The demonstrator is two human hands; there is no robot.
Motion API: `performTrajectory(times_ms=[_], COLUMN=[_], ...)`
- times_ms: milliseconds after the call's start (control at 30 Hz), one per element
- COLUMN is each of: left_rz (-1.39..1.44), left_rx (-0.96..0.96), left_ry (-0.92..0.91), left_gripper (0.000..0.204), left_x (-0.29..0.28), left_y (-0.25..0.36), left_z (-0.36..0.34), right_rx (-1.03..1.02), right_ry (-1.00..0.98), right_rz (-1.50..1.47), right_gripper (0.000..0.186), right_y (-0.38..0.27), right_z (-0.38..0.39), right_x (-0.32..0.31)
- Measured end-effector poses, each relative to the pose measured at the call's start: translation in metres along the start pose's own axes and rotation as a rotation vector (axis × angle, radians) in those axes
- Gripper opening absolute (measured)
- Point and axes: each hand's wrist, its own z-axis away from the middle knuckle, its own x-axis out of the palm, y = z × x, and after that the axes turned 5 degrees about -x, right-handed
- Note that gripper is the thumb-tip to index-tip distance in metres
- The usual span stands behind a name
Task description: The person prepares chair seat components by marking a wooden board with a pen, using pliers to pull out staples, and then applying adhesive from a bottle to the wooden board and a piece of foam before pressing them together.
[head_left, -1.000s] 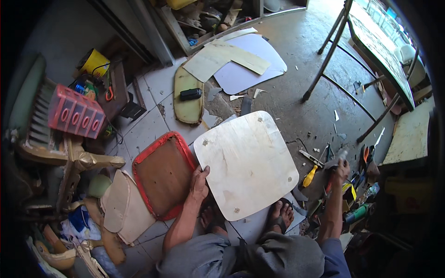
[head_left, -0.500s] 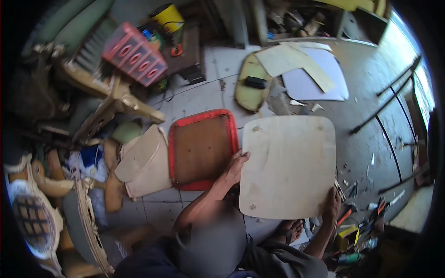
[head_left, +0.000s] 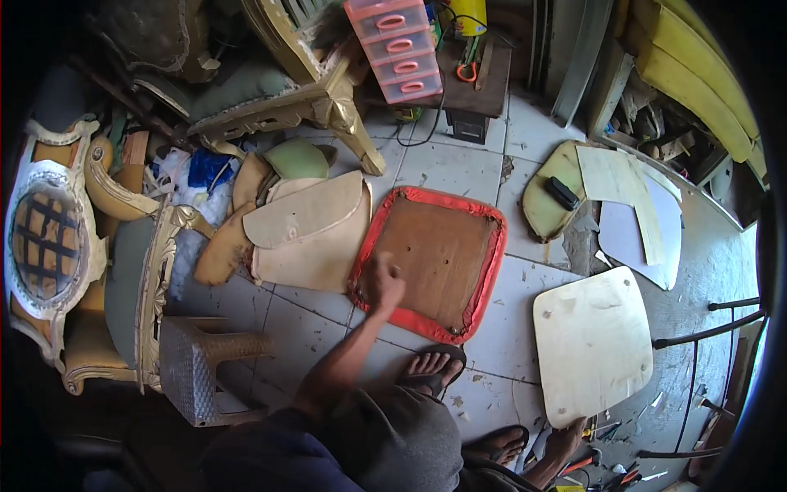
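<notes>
1. Drawers (head_left: 400, 51) up top in the head view, stacked in a pinkish plastic tower with ring-shaped pulls; what sits inside, I can't make out.
2. Just beside them, a yellow container (head_left: 474, 18), cut by the upper edge, its contents out of sight. Below it, on a dark low table (head_left: 484, 97), lies an orange-handled tool (head_left: 466, 74).
3. Over to the upper right, an open cabinet (head_left: 607, 102) packed with wood scraps and dim, jumbled bits, a long yellow pad (head_left: 693, 74) above it.
4. Now the middle of the floor: here's the seat panel (head_left: 443, 254), flat on pale tiles (head_left: 525, 299) in front of the feet. Brown face, rounded corners, small dark holes, and a bright red covering folded over its border all the way round, the inner edge ragged.
5. Left hand (head_left: 385, 283) is over the panel's left part, fingers loosely curled, nothing visible in its grasp; whether it touches the surface, I can't tell.
6. Across to the right, the pale board (head_left: 592, 344): cream, faintly smudged, rounded at the corners, with small fittings near them. It sits apart from the seat panel.
7. Right hand (head_left: 566, 440) is down at that board's lower edge, fingers closed on the rim, partly hidden.
8. Close by that hand, hand tools (head_left: 574, 467) lie scattered on the floor.
</notes>
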Motion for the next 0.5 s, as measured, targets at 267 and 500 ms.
performTrajectory(times_ms=[267,500], left_rz=[-0.185,-0.343], left_rx=[-0.383,-0.902], left_ry=[-0.304,-0.067], left_gripper=[0.042,0.040], left_x=[-0.022,-0.043], left_y=[-0.108,-0.145], left_z=[-0.046,-0.058], right_rx=[0.332,-0.258], right_ry=[-0.025,-0.071], right_rz=[-0.264,0.346], right_gripper=[0.060,0.054], right_y=[-0.020,0.003], right_z=[0.006,0.005], right_x=[0.009,-0.003])
